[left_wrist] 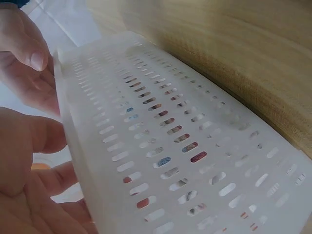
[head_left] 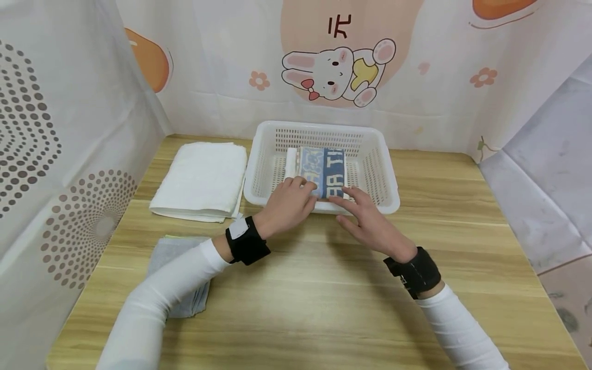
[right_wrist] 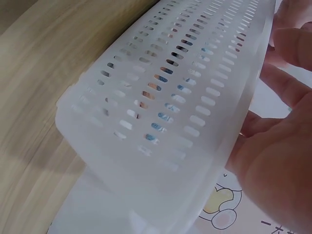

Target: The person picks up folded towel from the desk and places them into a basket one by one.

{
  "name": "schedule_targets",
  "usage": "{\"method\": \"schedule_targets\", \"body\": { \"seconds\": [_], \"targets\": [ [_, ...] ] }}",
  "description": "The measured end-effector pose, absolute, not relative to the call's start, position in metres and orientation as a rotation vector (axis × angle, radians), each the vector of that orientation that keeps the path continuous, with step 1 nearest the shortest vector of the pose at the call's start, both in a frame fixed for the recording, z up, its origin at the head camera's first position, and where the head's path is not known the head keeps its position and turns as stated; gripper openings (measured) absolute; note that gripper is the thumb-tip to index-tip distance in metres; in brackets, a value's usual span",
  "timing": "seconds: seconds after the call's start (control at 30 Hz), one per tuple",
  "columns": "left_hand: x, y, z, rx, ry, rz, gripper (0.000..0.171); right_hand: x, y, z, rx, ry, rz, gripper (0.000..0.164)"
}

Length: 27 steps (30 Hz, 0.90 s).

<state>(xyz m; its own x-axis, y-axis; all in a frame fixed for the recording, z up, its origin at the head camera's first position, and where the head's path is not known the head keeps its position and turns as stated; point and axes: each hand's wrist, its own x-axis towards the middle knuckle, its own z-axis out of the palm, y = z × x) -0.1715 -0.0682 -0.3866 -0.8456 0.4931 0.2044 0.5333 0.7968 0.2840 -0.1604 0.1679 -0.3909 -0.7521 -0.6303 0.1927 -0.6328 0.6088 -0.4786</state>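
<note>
Now, left hand, right hand: hanging relaxed, apparently holding nothing;
towel: lying in basket; probably handling soft, light; sides suiting pinching

A folded white towel lies on the left side of the wood-grain worktop, with a folded grey cloth, partly hidden, nearer the front edge. Behind hangs a pale printed curtain bearing a cartoon rabbit turned sideways, ears to the left, with a red bow. A pink-orange flower is printed to either side, and a dark written character above. The left-hand sheet carries rings of brown dots.
</note>
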Motion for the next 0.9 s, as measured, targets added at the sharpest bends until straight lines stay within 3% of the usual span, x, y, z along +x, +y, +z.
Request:
{"method": "schedule_targets", "body": {
  "seconds": [0.37, 0.9],
  "targets": [
    [-0.162, -0.073, -0.391, -0.901, -2.63, -0.419, 0.013, -0.153, 0.175, -0.39, 1.08, -2.828, 0.866, 0.043],
    [-0.149, -0.088, -0.394, -0.91, -2.545, -0.411, 0.011, -0.145, 0.184, -0.387, 1.075, -2.816, 0.823, 0.043]
  ]
}}
